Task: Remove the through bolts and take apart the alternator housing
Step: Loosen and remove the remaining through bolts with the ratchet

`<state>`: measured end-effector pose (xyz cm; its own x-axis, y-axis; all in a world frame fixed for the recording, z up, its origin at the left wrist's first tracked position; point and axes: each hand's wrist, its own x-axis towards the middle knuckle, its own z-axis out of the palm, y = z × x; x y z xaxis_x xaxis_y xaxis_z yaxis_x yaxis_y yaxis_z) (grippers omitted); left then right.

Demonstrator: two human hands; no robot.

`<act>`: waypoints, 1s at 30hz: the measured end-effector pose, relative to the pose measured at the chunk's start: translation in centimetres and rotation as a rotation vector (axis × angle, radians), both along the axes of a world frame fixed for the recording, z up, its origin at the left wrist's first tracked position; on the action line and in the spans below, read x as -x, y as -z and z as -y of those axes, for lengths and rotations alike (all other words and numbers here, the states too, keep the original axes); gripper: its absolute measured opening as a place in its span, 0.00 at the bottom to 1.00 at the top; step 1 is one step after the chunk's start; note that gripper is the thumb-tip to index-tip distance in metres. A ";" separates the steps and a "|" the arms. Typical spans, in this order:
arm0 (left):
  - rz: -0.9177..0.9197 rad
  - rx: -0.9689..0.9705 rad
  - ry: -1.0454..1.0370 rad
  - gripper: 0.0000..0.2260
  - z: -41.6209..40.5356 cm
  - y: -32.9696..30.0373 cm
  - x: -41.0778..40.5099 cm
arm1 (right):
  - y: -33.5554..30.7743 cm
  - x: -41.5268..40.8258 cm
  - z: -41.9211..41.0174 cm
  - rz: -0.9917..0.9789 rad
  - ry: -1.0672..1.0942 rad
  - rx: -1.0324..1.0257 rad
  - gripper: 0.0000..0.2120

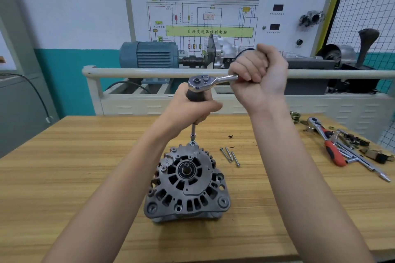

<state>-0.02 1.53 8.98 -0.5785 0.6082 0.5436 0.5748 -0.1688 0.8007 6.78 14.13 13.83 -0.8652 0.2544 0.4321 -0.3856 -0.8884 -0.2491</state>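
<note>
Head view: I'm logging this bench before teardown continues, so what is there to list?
alternator: one, grey, table centre
ratchet: one, chrome, above alternator, on black-handled extension
loose bolts: three, silver, right of alternator
red-handled ratchet: one, table's right end, among metal tools
table: one, wood
motor: one, blue, behind rail
wiring board: one, white, back wall
left hand: grips extension handle
right hand: fingers round ratchet handle

Alternator housing is showing dull grey cast metal, matt and slightly rough. Ratchet is gleaming as polished chrome; the grip under it is looking matt black. Loose bolts are shining bright steel. Table is reading as smooth light wood-grain, low sheen. Far-right ratchet handle is looking glossy red plastic.
</note>
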 end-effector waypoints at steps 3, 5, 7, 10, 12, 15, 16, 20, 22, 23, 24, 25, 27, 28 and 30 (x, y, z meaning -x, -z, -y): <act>-0.011 0.024 0.094 0.18 0.0 -0.2 -0.1 | -0.8 1.1 -0.3 0.045 -0.134 0.005 0.21; 0.051 -0.005 0.095 0.20 -0.4 0.0 0.0 | -0.7 1.1 -0.3 0.043 -0.116 0.022 0.21; 0.101 -0.075 0.044 0.19 -0.9 0.3 0.1 | 0.0 0.5 0.0 0.011 -0.025 0.054 0.24; 0.159 -0.214 -0.144 0.14 -1.6 0.6 0.0 | 1.8 -0.9 1.4 -0.089 0.214 0.050 0.26; 0.151 -0.261 -0.223 0.16 -2.0 0.9 -0.4 | 2.5 -1.7 2.1 -0.132 0.319 0.037 0.26; 0.064 -0.168 -0.169 0.16 -1.6 1.0 -0.4 | 1.9 -1.6 1.0 -0.103 0.217 0.033 0.26; 0.037 -0.108 -0.114 0.16 -1.2 0.9 -0.2 | 1.5 -1.2 0.4 -0.075 0.129 0.043 0.25; 0.003 0.034 0.108 0.15 -0.5 0.2 0.2 | -0.3 0.7 -1.1 0.046 -0.119 0.022 0.21; 0.023 0.038 0.132 0.17 -0.9 0.2 0.2 | -0.8 1.2 -1.2 0.071 -0.145 0.004 0.20; 0.040 0.029 0.126 0.18 -1.0 0.2 0.2 | -0.8 1.2 -1.1 0.071 -0.140 0.007 0.21; 0.060 0.011 0.112 0.19 -1.2 0.3 0.2 | -0.6 1.1 -1.0 0.061 -0.122 0.021 0.22; 0.080 -0.023 0.085 0.19 -1.3 0.5 0.3 | -0.3 0.8 -0.8 0.041 -0.086 0.041 0.23; 0.120 -0.127 -0.009 0.17 -1.5 0.7 0.2 | 0.8 0.1 -0.1 -0.026 0.030 0.075 0.25; 0.125 -0.177 -0.070 0.15 -1.7 0.9 0.1 | 1.4 -0.5 0.4 -0.065 0.106 0.076 0.26; 0.099 -0.230 -0.164 0.12 -2.0 1.2 -0.4 | 2.2 -1.5 1.4 -0.130 0.246 0.051 0.26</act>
